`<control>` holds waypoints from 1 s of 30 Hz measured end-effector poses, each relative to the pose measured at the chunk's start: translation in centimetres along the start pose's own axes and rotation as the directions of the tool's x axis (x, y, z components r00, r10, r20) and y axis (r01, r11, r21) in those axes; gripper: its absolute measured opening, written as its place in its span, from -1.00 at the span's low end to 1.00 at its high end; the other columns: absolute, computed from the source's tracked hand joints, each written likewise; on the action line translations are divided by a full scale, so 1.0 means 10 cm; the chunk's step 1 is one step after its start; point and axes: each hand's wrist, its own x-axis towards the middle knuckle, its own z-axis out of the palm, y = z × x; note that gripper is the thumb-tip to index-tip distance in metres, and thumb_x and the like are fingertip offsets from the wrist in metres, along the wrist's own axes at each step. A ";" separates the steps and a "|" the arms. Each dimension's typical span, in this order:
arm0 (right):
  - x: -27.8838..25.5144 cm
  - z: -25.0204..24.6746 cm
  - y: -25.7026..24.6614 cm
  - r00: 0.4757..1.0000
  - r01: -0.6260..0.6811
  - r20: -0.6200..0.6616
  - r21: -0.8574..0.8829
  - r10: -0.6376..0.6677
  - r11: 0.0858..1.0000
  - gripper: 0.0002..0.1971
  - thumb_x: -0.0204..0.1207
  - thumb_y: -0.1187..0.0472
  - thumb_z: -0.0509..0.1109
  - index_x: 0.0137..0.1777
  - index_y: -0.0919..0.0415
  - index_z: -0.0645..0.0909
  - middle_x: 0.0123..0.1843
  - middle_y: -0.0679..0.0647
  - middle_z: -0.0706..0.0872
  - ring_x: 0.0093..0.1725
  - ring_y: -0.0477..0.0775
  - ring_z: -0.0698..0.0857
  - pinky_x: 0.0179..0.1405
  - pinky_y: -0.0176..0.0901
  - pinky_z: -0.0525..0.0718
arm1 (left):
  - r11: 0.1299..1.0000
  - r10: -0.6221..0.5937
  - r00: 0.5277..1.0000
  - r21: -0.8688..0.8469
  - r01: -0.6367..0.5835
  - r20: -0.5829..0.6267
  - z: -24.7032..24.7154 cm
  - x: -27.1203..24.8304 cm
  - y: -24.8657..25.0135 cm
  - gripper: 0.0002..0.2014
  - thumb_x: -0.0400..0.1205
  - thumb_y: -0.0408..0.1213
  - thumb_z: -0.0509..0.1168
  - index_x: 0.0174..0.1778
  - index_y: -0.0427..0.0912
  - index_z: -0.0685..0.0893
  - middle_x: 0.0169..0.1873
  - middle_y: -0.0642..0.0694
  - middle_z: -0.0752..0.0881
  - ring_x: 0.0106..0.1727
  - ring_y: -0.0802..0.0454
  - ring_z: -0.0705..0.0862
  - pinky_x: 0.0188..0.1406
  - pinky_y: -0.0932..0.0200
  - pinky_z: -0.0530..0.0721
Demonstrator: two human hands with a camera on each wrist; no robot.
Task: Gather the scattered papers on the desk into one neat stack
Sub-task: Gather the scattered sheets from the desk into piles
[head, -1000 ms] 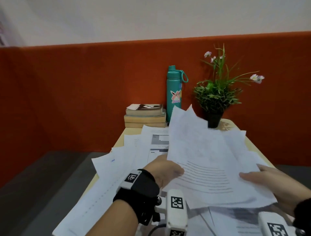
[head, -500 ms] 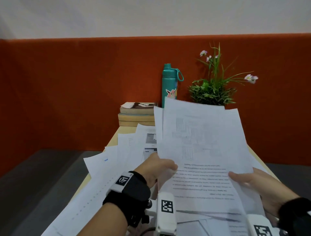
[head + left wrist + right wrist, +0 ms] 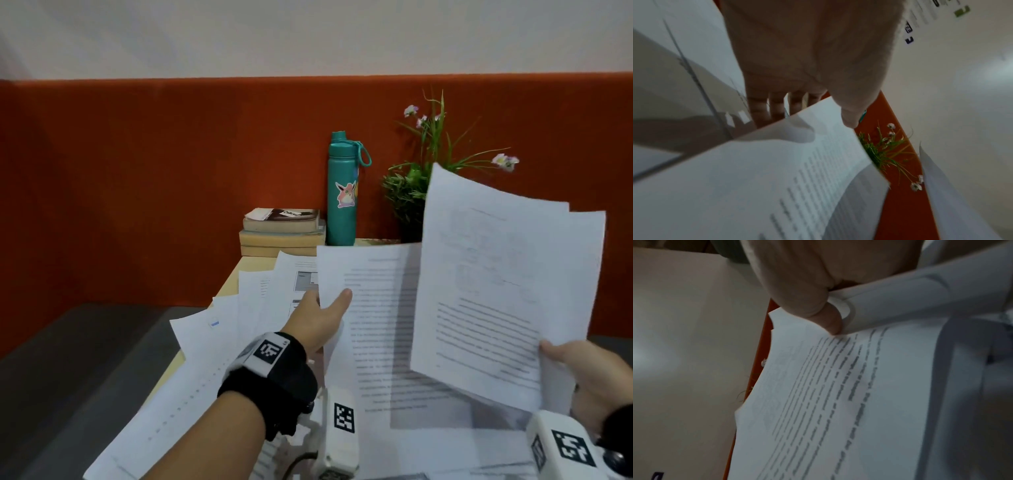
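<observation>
item: thin white printed paper sheets (image 3: 507,291), several lifted above the pale wooden desk (image 3: 233,284), more loose white sheets (image 3: 219,342) fanned across it. handling, judged: very light, floppy, slick against one another, easily creased; best taken at an edge, thumb on top, fingers beneath. right hand (image 3: 589,380): pinches the raised bundle at its lower right corner, thumb pressed onto the print. left hand (image 3: 318,318): grips a separate printed white page (image 3: 373,308) at its left edge, thumb over, fingers under.
</observation>
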 end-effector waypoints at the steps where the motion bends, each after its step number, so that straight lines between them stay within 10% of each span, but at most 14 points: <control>1: 0.05 -0.03 0.03 0.999 -0.034 -0.033 0.004 0.034 0.999 -0.65 0.62 0.26 0.23 0.38 0.33 0.51 0.15 0.39 0.73 0.20 0.46 0.65 0.26 0.60 0.45 | 0.999 -0.027 1.000 0.028 0.027 -0.010 0.03 0.00 0.01 -0.58 0.61 0.04 0.29 0.24 -0.14 0.41 0.03 -0.01 0.63 0.15 -0.06 0.65 0.10 0.08 0.63; 5: 0.03 -0.06 0.04 0.993 -0.112 -0.040 -0.052 0.110 0.992 -0.69 0.63 0.24 0.23 0.29 0.41 0.52 0.12 0.35 0.69 0.02 0.41 0.68 0.15 0.53 0.53 | 0.997 -0.060 0.998 0.047 0.060 -0.013 0.08 0.05 0.04 -0.87 0.54 -0.54 0.34 -0.07 -0.26 0.66 -0.01 -0.18 0.74 0.02 -0.10 0.70 0.12 0.03 0.68; 10: -0.05 -0.11 0.03 0.998 -0.068 0.007 -0.098 0.069 0.993 -0.79 0.65 0.28 0.20 0.18 0.36 0.56 -0.22 0.35 0.82 -0.05 0.36 0.70 0.00 0.34 0.66 | 0.921 -0.064 0.973 0.362 0.143 -0.222 -0.25 0.19 0.10 -0.62 0.60 -0.41 0.21 0.34 -0.40 0.57 0.31 -0.37 0.64 0.31 -0.29 0.64 0.20 0.01 0.62; 13: 0.09 -0.11 0.08 0.997 -0.073 -0.035 -0.179 0.068 0.981 -0.72 0.57 0.21 0.28 0.21 0.34 0.57 0.01 0.40 0.76 0.06 0.44 0.71 0.13 0.61 0.54 | 0.836 -0.130 0.966 0.500 0.227 -0.222 -0.42 0.24 0.02 -0.54 0.65 -0.45 0.15 0.50 -0.43 0.39 0.47 -0.38 0.50 0.43 -0.30 0.55 0.32 0.00 0.56; 17: 0.05 -0.05 0.06 0.999 -0.034 0.007 -0.376 0.039 0.926 -0.80 0.55 0.31 0.29 0.14 0.34 0.54 0.05 0.35 0.69 0.10 0.44 0.66 0.25 0.38 0.54 | 0.739 -0.148 0.970 0.631 0.238 -0.193 -0.49 0.34 -0.09 -0.61 0.62 -0.37 0.23 0.38 -0.38 0.52 0.35 -0.31 0.62 0.36 -0.26 0.60 0.04 0.11 0.56; 21: -0.07 -0.01 -0.06 0.998 0.013 0.058 -0.505 0.019 0.863 -0.90 0.44 0.49 0.27 -0.06 0.40 0.53 -0.15 0.32 0.63 -0.14 0.33 0.60 -0.12 0.04 0.50 | 0.802 -0.155 0.978 0.559 0.208 -0.142 -0.51 0.40 -0.14 -0.59 0.44 -0.37 0.45 0.21 -0.33 0.61 0.16 -0.27 0.73 0.19 -0.24 0.68 -0.09 0.12 0.61; 30: 0.18 -0.12 0.03 0.998 -0.044 -0.069 -0.512 0.010 0.858 -0.85 0.48 0.44 0.19 0.01 0.43 0.52 -0.01 0.49 0.67 0.06 0.56 0.66 0.11 0.33 0.58 | 0.938 -0.002 0.999 0.348 0.014 -0.034 -0.62 0.35 0.12 -0.69 0.56 -0.31 0.34 0.23 -0.20 0.71 0.13 -0.16 0.77 0.13 -0.17 0.73 0.26 -0.09 0.66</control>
